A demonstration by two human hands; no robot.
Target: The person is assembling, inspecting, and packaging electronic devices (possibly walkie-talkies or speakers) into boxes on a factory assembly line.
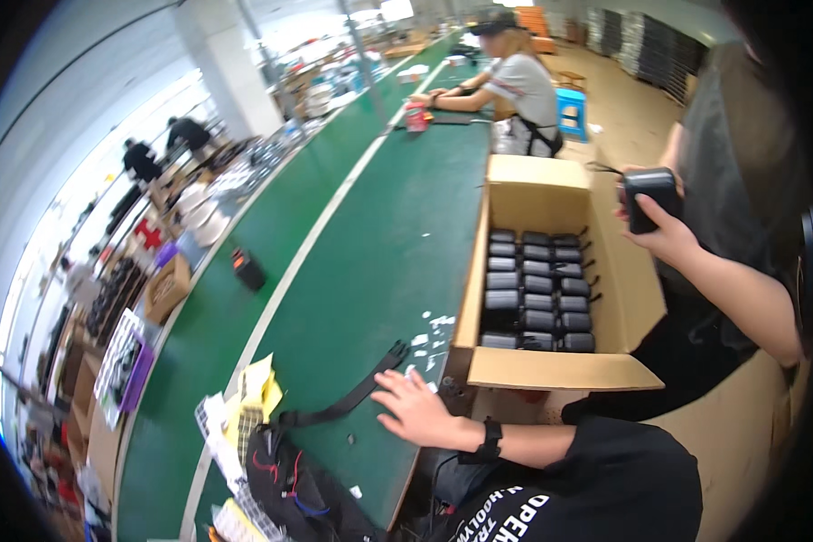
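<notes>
My right hand [417, 411] reaches leftward over the near edge of the green table, fingers spread and nothing held. A dark band sits round its wrist. Just past the fingertips lies a black webbing strap [348, 397], with a dark buckle-like end beside the hand. The strap runs to a black fabric bag [303, 488] at the lower left, with red and blue cords on it. Whether my fingers touch the strap or table I cannot tell. White scraps [434, 334] lie just beyond the hand. My left hand is not visible.
An open cardboard box [565, 370] at right holds rows of small black cases [537, 285]. Behind it a co-worker's hand [668, 230] grips a black case. Yellow and checked wrappings [253, 397] lie by the bag. A black-and-orange object [247, 269] stands across the table; another person sits farther along.
</notes>
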